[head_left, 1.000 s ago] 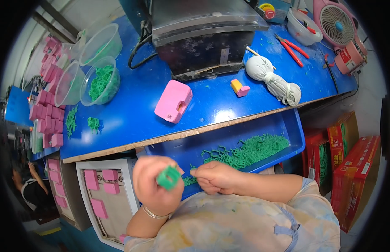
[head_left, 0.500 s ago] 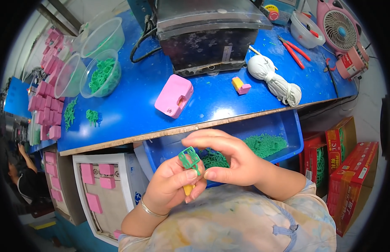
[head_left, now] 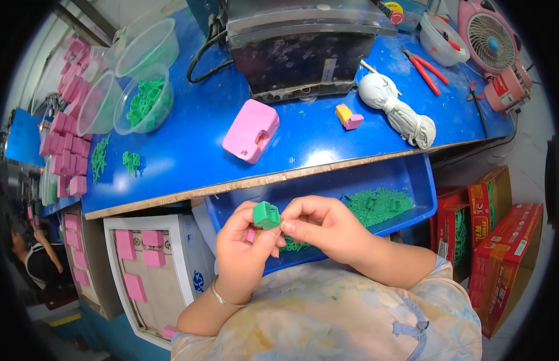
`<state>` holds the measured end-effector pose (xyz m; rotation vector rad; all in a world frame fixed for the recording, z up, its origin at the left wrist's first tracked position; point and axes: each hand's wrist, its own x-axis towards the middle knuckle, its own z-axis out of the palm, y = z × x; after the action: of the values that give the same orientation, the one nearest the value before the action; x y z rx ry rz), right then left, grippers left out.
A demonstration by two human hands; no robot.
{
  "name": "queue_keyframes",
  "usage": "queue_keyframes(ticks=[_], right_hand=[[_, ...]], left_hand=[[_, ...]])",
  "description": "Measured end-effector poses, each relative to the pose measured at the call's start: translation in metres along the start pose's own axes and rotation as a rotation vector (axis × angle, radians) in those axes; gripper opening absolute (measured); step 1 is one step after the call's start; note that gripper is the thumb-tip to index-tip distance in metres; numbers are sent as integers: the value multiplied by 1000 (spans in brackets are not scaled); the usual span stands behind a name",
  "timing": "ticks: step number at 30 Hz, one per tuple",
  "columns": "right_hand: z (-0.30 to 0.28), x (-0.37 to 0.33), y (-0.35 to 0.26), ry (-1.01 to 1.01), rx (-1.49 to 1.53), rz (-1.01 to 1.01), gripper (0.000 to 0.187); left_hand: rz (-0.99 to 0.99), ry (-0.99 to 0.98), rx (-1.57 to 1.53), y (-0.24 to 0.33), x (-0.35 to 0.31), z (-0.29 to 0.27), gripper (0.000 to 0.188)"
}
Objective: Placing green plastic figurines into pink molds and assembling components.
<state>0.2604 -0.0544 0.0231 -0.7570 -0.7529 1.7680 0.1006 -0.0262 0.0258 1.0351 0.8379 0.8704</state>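
1. Green plastic piece (head_left: 267,215) sits pinched between both hands, just in front of the blue bin (head_left: 412,180).
2. Left hand (head_left: 243,256) clamps it from below; right hand (head_left: 318,225) closes its fingertips on the side.
3. Keeping the grip low and over the bin seems wise, so a slip lands among the loose green parts (head_left: 376,203).

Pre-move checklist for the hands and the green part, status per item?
1. Green plastic part pinched between both hands: ok.
2. Left hand fingers on the part: ok.
3. Right hand fingertips touching the part: ok.
4. Part held over the blue bin: ok.
5. Loose green pieces left in the bin: ok.
6. Small pink bit in the left palm, what it is: cannot tell.
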Motion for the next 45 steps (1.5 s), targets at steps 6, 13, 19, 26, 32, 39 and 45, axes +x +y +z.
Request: queue_keyframes(ticks=[6, 13, 19, 26, 32, 39, 45], right_hand=[[-2, 4, 2, 41, 4, 124, 13], [-5, 6, 6, 67, -4, 77, 14], [-4, 5, 7, 92, 82, 18, 14], [-4, 1, 3, 59, 78, 57, 13], [-3, -2, 5, 39, 76, 52, 13], [-1, -4, 1, 63, 64, 44, 10], [-1, -8, -7, 126, -521, -346, 7]], left_hand=[[40, 5, -45, -12, 2, -3, 13], [56, 13, -25, -13, 3, -2, 12], [165, -40, 62, -15, 4, -10, 15], [291, -72, 41, 5, 8, -13, 56], [367, -81, 446, 16, 9, -15, 34], [463, -82, 501, 13, 7, -18, 35], [203, -66, 172, 18, 1, -11, 38]])
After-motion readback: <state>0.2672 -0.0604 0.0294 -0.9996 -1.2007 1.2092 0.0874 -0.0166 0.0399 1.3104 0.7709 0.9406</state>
